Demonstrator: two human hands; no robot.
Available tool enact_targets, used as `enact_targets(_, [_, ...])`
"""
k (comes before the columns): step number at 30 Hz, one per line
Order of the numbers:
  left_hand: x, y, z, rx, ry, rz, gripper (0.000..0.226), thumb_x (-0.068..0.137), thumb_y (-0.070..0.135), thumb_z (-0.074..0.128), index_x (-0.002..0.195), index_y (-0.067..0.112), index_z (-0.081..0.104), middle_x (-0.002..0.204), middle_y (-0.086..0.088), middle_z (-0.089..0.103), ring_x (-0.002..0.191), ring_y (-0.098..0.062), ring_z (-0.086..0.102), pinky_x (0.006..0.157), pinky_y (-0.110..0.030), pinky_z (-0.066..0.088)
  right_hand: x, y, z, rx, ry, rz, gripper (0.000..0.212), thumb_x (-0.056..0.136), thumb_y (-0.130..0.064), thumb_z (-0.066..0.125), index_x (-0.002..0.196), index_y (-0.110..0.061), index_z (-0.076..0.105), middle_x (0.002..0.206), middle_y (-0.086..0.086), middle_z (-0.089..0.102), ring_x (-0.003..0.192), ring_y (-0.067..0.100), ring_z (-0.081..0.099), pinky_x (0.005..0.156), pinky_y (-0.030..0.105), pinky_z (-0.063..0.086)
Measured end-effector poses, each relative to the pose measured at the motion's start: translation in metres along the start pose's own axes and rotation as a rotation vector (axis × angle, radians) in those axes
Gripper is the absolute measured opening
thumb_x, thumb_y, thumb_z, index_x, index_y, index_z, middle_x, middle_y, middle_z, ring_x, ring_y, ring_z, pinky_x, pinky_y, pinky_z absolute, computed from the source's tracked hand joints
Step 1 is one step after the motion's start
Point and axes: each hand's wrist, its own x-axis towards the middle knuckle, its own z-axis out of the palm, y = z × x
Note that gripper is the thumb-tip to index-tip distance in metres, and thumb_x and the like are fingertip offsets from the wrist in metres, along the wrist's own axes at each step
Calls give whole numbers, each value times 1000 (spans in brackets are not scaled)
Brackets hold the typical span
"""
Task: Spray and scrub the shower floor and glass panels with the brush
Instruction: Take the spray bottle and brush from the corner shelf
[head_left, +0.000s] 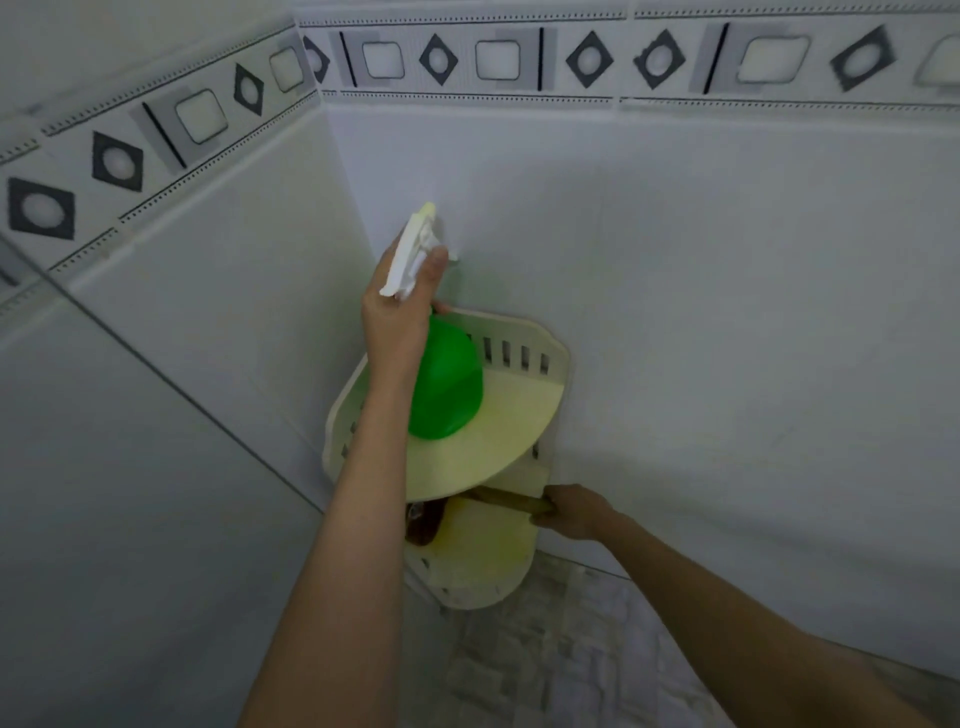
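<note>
From the head camera I look down into a tiled corner where a two-tier corner shelf (519, 415) of cream plastic is fixed, its rounded front edge smooth and its back wall cut with upright slots. My left hand (397, 317) is clamped round the neck of the spray bottle (448, 387), fingers curled over its white plastic trigger head (413, 249). The bottle's glossy green, dome-shouldered body sits over the upper tier, but I cannot tell whether its base touches the shelf. Lower down, my right hand (574, 512) is closed on the end of the brush handle (511, 501), a slim olive-brown rod running leftward under the upper tier. The dark brown brush head (423, 525) lies at the left of the lower tier (483, 571), half hidden by the shelf above and too blurred to show bristles. The walls (727, 312) are plain glossy white tile, topped by a border band (498, 57) of grey squares and black diamonds. Pale mottled floor tiles (571, 654) show below the shelf.
</note>
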Motion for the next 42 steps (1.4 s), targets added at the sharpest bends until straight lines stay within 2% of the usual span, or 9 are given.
enact_targets(2, [1,6,4,5,-41,23,33,96,25,69,127,13,66,101,-2,68,56,-6,53,51,-16,45,-10,-11,-10,-86,35,-12,49,96,-52,46,111,-8,60,107,11,64,98,27,62,74,32,47])
enact_targets(7, [-5,8,18,5,22,29,25,96,22,70,120,16,72,85,5,70,44,-1,42,45,-19,40,-44,-6,-17,-137,110,5,44,96,-55,45,99,-14,60,91,4,60,93,26,63,71,31,47])
enact_targets(12, [-28,20,34,15,-112,52,11,95,31,69,105,34,73,98,5,77,57,0,52,64,-29,46,-103,45,-8,-59,205,65,33,95,-55,46,92,-24,54,82,-4,53,79,19,60,59,26,39])
enact_targets(16, [-58,33,58,24,-226,50,11,96,29,69,106,31,73,99,3,77,53,1,51,61,-25,46,-164,95,16,48,256,213,28,95,-56,46,88,-28,49,73,-9,50,61,9,47,47,18,30])
enact_targets(21, [-113,38,107,-8,-441,44,11,97,29,67,106,34,71,96,4,74,47,-5,45,48,-23,43,-253,150,61,274,347,506,33,94,-52,53,70,-31,44,61,-11,47,52,3,45,45,18,29])
enact_targets(28, [-229,6,197,37,-809,-13,8,99,28,64,101,33,70,95,-1,69,49,-5,46,48,-20,44,-373,206,149,586,504,922,31,94,-49,53,86,-19,59,66,-1,58,58,15,57,48,27,42])
enact_targets(32, [-309,-25,242,127,-1047,-17,10,99,33,64,100,40,70,95,1,73,55,-5,49,60,-27,44,-426,237,184,743,578,1125,31,95,-47,54,86,-17,57,61,-1,55,52,14,53,44,25,37])
enact_targets(36, [-397,-58,285,206,-1289,6,10,100,30,63,97,24,70,78,-12,66,51,-6,47,58,-26,41,-474,271,235,867,637,1329,37,95,-49,52,89,-14,61,59,-2,53,49,13,49,43,25,35])
enact_targets(42, [-522,-121,337,285,-1600,-7,12,98,35,65,97,24,69,66,1,57,53,-5,47,58,-27,40,-516,325,312,1069,804,1590,32,96,-43,52,88,-13,60,67,2,57,59,18,53,54,28,44])
